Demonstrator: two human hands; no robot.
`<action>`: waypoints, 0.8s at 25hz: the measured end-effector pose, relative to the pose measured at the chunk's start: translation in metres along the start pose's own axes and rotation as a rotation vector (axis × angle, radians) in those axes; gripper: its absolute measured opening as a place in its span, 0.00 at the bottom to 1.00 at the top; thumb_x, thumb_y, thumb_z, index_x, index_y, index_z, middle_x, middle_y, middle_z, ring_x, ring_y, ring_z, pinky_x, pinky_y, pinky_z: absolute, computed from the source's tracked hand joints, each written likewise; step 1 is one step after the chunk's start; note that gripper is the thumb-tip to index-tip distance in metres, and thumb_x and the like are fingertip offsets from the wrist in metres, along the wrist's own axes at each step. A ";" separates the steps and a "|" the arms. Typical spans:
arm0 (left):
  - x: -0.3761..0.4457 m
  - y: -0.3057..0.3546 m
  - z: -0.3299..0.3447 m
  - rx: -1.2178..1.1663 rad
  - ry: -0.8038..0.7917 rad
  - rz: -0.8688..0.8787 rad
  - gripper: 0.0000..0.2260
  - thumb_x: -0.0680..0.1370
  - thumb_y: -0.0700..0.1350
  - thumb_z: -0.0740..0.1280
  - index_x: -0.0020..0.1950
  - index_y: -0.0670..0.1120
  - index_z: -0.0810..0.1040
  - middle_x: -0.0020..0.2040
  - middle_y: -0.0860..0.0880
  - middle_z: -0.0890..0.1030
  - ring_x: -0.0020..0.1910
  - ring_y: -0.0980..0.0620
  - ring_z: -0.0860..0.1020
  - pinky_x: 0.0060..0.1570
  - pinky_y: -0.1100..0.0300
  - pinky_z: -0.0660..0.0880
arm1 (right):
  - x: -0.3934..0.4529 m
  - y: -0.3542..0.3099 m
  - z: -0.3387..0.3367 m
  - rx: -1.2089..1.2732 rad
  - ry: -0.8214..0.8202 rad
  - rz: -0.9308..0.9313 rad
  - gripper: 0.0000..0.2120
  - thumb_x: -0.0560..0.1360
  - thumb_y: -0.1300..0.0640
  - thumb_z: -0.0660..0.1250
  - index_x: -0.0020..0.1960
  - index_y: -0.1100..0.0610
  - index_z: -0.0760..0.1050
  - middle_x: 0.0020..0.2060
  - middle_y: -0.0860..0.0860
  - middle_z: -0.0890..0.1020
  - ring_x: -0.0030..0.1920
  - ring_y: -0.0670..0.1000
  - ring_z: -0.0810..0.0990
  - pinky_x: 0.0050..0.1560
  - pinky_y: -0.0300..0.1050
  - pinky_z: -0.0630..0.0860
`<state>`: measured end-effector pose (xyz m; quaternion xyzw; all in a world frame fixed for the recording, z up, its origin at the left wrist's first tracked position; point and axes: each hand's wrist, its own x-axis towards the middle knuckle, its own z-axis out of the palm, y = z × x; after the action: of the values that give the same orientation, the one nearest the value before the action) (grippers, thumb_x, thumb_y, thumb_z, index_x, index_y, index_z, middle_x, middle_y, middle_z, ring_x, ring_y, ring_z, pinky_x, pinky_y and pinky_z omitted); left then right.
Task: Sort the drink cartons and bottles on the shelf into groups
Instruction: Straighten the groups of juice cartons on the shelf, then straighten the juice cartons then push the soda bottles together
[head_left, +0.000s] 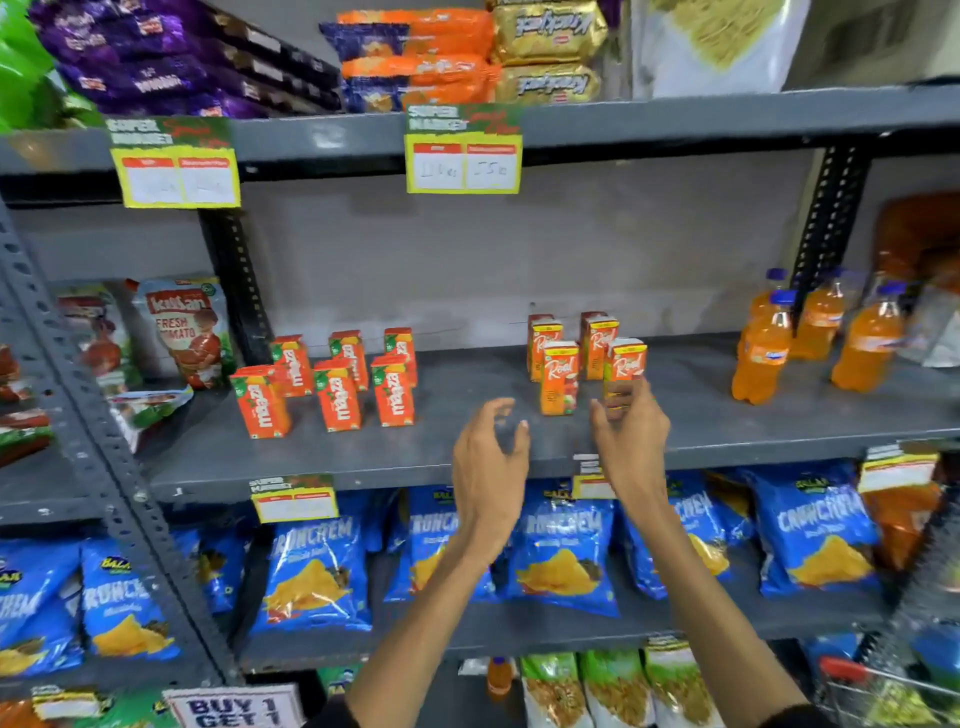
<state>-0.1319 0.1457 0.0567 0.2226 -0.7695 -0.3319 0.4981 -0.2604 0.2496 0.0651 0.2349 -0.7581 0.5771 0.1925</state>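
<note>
Orange Real juice carton (627, 366) sits pinched in the right hand (631, 434), whose grip is closed on its lower half at the front of the shelf (467, 447). Just beside it stand three more Real cartons (558, 376). The left hand (491, 444) hovers empty, fingers spread. Farther left stand the Maaza cartons (337, 382); farther right, the orange bottles (815, 338). Grouping looks nearly finished; next, I judge, comes setting this carton upright among its kind.
</note>
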 end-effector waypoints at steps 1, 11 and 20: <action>0.001 0.013 0.021 -0.026 -0.038 -0.037 0.13 0.77 0.45 0.72 0.61 0.50 0.79 0.57 0.51 0.84 0.56 0.50 0.82 0.55 0.49 0.79 | 0.017 0.017 -0.010 -0.035 0.016 0.032 0.13 0.75 0.56 0.70 0.56 0.58 0.72 0.50 0.55 0.81 0.47 0.54 0.82 0.49 0.43 0.78; 0.044 0.019 0.110 0.278 -0.076 -0.235 0.25 0.73 0.46 0.77 0.64 0.42 0.70 0.58 0.43 0.80 0.56 0.42 0.81 0.50 0.49 0.79 | 0.082 0.061 0.005 -0.222 -0.308 0.165 0.35 0.64 0.48 0.80 0.62 0.61 0.68 0.57 0.60 0.80 0.59 0.62 0.80 0.59 0.58 0.78; 0.040 0.013 0.116 0.353 -0.022 -0.204 0.23 0.74 0.49 0.76 0.62 0.42 0.71 0.55 0.41 0.82 0.51 0.42 0.83 0.49 0.45 0.82 | 0.078 0.064 0.010 -0.295 -0.263 0.104 0.30 0.66 0.46 0.79 0.57 0.58 0.68 0.54 0.58 0.82 0.56 0.61 0.82 0.56 0.59 0.80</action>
<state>-0.2540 0.1610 0.0579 0.3795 -0.7947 -0.2430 0.4067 -0.3612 0.2438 0.0567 0.2381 -0.8641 0.4334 0.0938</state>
